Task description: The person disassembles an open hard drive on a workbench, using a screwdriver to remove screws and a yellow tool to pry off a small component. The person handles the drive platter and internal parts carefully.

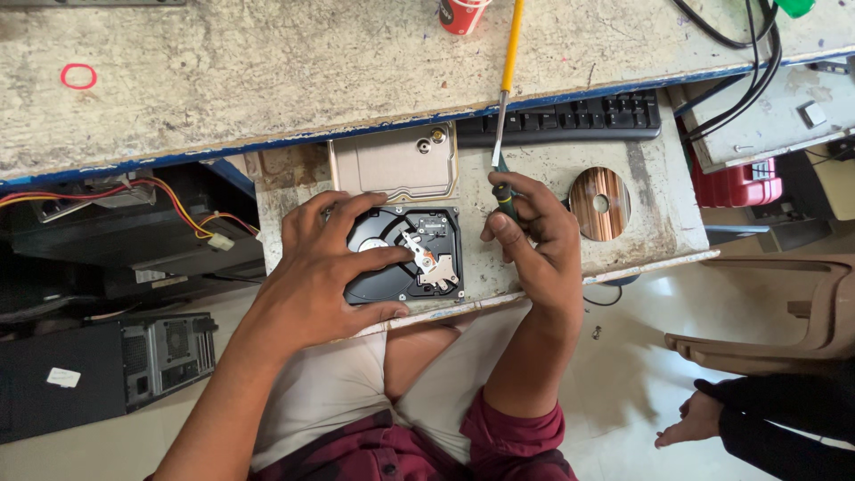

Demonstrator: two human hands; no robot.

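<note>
An opened hard disk drive [426,258] lies on a pull-out keyboard shelf [650,227], its platter and silver arm exposed. My left hand [325,272] lies spread over the drive's left side, fingers on the platter and casing. My right hand [533,223] grips a small dark-handled screwdriver [504,194] just to the right of the drive. The drive's beige metal lid [392,165] rests flat just behind it.
A yellow-handled screwdriver [508,62] lies across the worn desk top [267,71]. A black keyboard [570,116] and a disc [599,203] sit on the shelf. A computer case [107,365] stands lower left. Another person's foot [690,420] is at lower right.
</note>
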